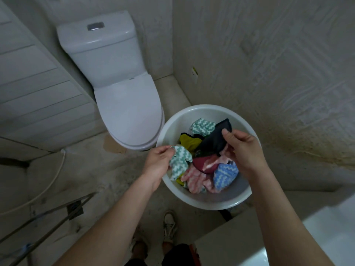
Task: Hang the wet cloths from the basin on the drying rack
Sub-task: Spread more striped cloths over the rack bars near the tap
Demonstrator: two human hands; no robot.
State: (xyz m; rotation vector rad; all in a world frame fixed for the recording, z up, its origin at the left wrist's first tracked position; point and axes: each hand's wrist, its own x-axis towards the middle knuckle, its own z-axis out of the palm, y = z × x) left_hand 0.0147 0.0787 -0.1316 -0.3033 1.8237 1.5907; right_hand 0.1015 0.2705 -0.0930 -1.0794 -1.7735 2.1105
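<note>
Reaching into basin
Pinching green cloth in left hand, 9 o'clock; clutching dark cloth in right hand, 1 o'clock.

I am viewing a white basin, a green-and-white zigzag cloth, a blue-and-white zigzag cloth, a pink cloth, a yellow cloth and a black cloth.

On the stained concrete floor, a white toilet is seen at eleven o'clock, a pale hose at nine, and a metal rack at eight.
</note>
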